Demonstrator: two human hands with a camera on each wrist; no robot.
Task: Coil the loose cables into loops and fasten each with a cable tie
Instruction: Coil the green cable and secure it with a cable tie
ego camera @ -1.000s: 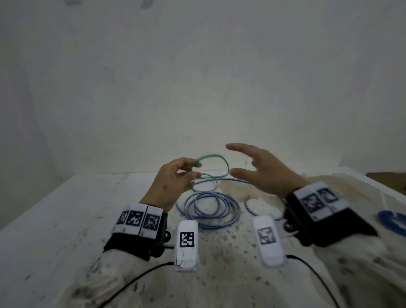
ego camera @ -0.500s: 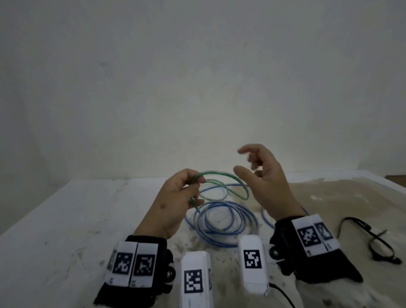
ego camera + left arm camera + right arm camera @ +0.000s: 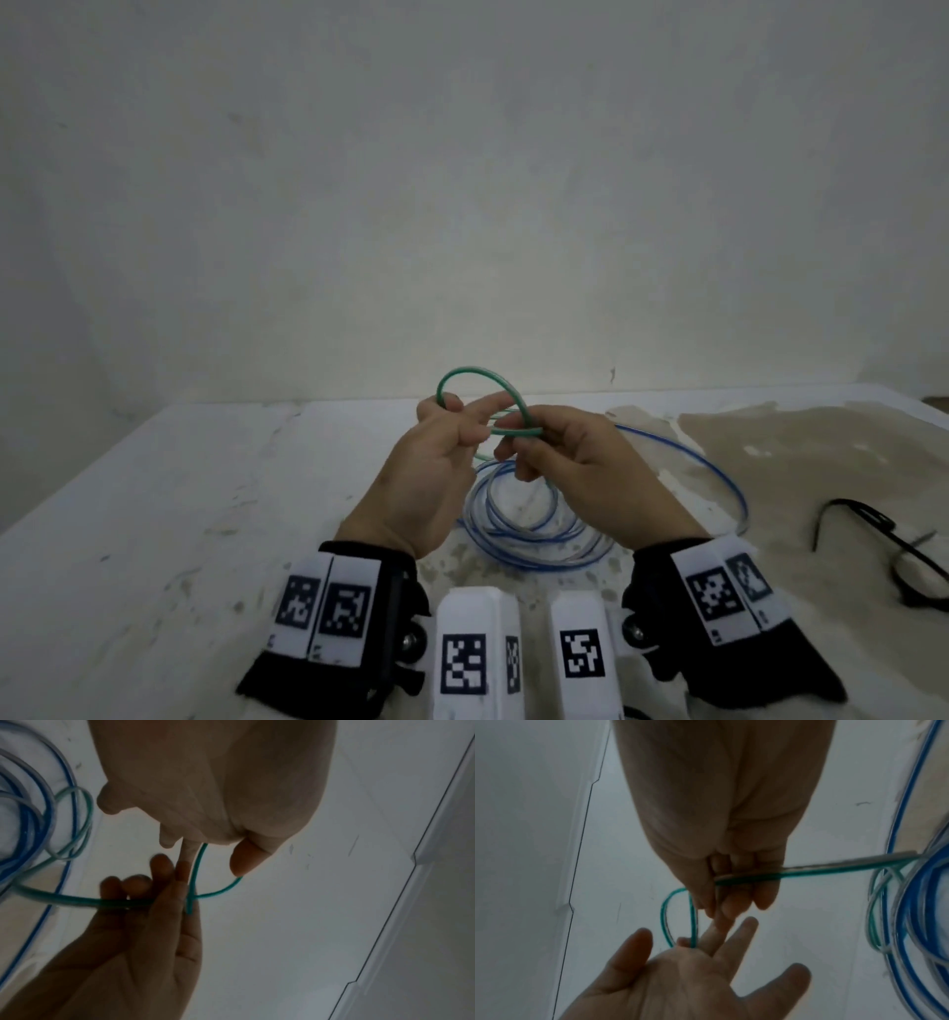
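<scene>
blue cable (image 3: 534,519): partly behind hands | black cable (image 3: 873,539): cut by right edge

A plain off-white plaster wall (image 3: 462,180), scuffed and faintly stained, fills the upper part of the head view and rises directly behind a white, paint-worn table top (image 3: 154,514). The table's far edge meets the wall in a straight line. To the right of centre the table's white coating gives way to a large bare tan patch (image 3: 801,452), with flecks of the same tan scattered near the front. Beyond the table's far right corner a small strip of brown surface (image 3: 937,406) shows. Light is dim and even, brightest on the wall just above the table's far edge.
</scene>
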